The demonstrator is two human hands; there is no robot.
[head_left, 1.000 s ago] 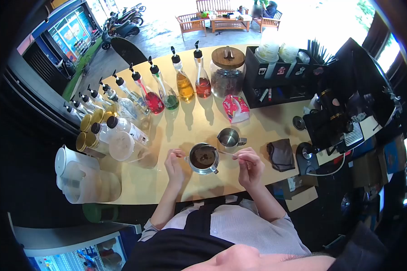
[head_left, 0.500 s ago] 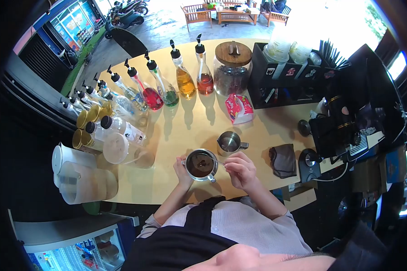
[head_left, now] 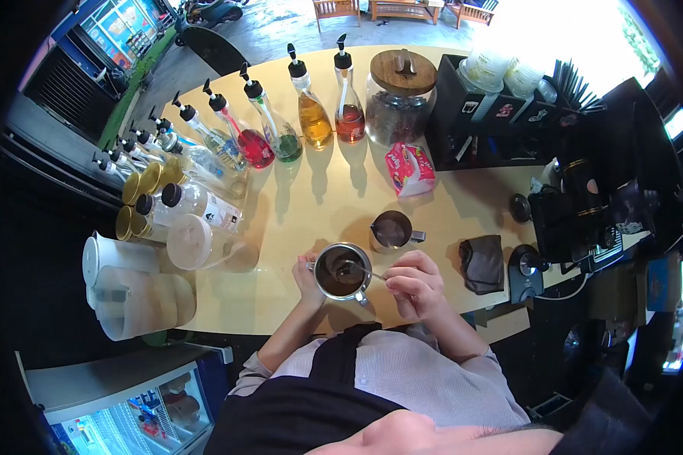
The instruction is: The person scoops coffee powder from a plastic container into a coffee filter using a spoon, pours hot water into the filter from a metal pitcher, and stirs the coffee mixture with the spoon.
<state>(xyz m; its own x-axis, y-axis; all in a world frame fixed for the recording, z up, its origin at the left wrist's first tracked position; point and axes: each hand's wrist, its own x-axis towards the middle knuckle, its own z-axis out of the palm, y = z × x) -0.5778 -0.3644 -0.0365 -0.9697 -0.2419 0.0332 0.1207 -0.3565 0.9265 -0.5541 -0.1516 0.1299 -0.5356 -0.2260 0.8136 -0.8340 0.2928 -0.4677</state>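
A metal cup with dark brown liquid inside stands near the counter's front edge. My left hand grips it at its left side, with fingers closed around the small handle there. Between the closed fingers of my right hand is a thin metal spoon, whose far end dips into the liquid. Just behind and to the right, a second metal pitcher stands upright, touched by neither hand. A folded dark cloth lies to the right of my right hand.
Pump bottles curve along the counter's back and left. A wooden-lidded jar, a pink packet and a black cup organizer stand behind the pitcher. Plastic jugs are at left, a black machine at right.
My left hand has closed on the cup's side. My right hand has moved the spoon around in the liquid. The view has shifted, so the counter's items appear higher.
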